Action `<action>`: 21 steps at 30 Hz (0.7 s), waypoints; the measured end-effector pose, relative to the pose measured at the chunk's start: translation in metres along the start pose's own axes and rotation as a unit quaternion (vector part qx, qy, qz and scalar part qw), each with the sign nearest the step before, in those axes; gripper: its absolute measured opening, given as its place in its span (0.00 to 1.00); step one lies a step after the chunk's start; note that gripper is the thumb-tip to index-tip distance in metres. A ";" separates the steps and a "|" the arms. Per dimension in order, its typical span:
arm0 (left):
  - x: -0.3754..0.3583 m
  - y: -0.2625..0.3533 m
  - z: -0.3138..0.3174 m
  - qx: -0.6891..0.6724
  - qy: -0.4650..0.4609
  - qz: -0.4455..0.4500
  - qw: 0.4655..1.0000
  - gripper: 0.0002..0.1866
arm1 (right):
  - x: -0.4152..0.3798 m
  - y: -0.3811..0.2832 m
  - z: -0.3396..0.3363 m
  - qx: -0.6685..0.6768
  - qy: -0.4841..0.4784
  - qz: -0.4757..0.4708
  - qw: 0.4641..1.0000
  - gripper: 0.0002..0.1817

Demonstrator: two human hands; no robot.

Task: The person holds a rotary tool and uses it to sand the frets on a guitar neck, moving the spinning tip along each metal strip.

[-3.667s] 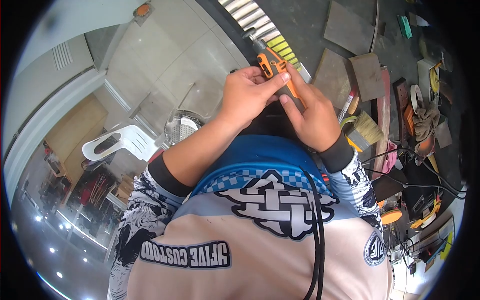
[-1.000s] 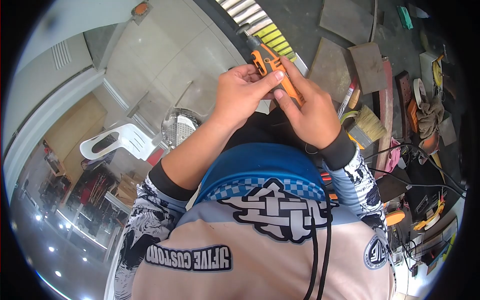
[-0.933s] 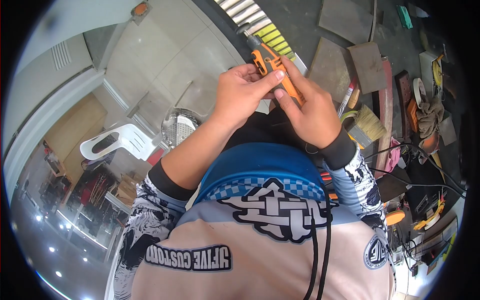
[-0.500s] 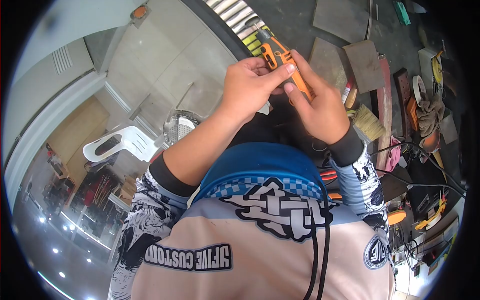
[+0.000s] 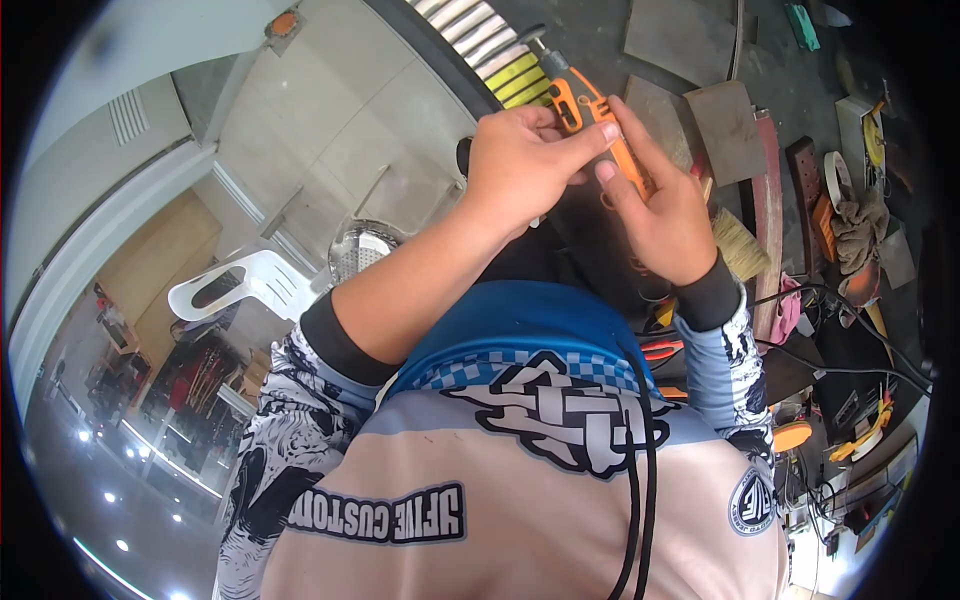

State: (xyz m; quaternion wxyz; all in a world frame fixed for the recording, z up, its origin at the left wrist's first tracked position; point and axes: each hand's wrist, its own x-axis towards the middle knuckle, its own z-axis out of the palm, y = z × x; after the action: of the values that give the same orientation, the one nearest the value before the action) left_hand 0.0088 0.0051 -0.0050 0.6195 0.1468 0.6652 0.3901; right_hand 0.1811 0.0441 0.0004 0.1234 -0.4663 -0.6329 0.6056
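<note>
An orange and dark grey rotary tool [image 5: 622, 160] points up and to the left between both hands, with a thin dark disc [image 5: 522, 40] at its tip. My left hand [image 5: 525, 165] grips it from the left, the thumb lying across the body and the fingers curled behind. On the other side my right hand [image 5: 672, 215] closes around the rear part, its index finger stretched along the side and the thumb on top. Striped white and yellow material [image 5: 490, 55] lies behind the disc.
Flat metal plates [image 5: 735, 130], a brush [image 5: 740, 245], a grey cloth [image 5: 860, 230] and black cables [image 5: 850, 310] crowd the right side. At left are a white plastic chair [image 5: 255, 285] and a metal stool [image 5: 360, 248]. A wall of shelves and tools stands beyond.
Both hands and the rotary tool have shifted a little to the right. The disc now shows more edge-on above the striped material, and the grip looks the same.
</note>
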 end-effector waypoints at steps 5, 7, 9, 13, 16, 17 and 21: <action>-0.030 -0.026 -0.015 -0.032 -0.023 0.030 0.999 0.17 | -0.026 0.004 0.018 -0.100 0.021 -0.094 0.990 0.35; -0.039 -0.045 -0.023 -0.096 -0.019 0.030 0.995 0.16 | -0.035 0.006 0.029 -0.123 0.022 -0.129 0.984 0.36; -0.048 -0.051 -0.030 -0.141 -0.017 0.004 0.990 0.15 | -0.039 0.007 0.038 -0.129 0.008 -0.112 0.985 0.37; -0.048 -0.058 -0.036 -0.147 0.000 0.007 0.989 0.15 | -0.036 0.010 0.046 -0.149 0.002 -0.106 0.983 0.37; -0.043 -0.054 -0.036 -0.148 0.006 0.013 0.989 0.16 | -0.032 0.009 0.047 -0.151 0.009 -0.105 0.983 0.36; -0.040 -0.052 -0.036 -0.143 0.007 0.012 0.990 0.16 | -0.029 0.009 0.047 -0.149 0.014 -0.105 0.983 0.36; -0.035 -0.045 -0.036 -0.131 0.014 0.001 0.991 0.18 | -0.023 0.005 0.045 -0.143 0.014 -0.095 0.985 0.35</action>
State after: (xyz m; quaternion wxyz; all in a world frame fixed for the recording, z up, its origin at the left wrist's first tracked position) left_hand -0.0049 -0.0607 -0.0143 0.6237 0.0591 0.6166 0.4767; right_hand 0.1629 -0.0034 -0.0051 0.1215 -0.4256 -0.7523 0.4881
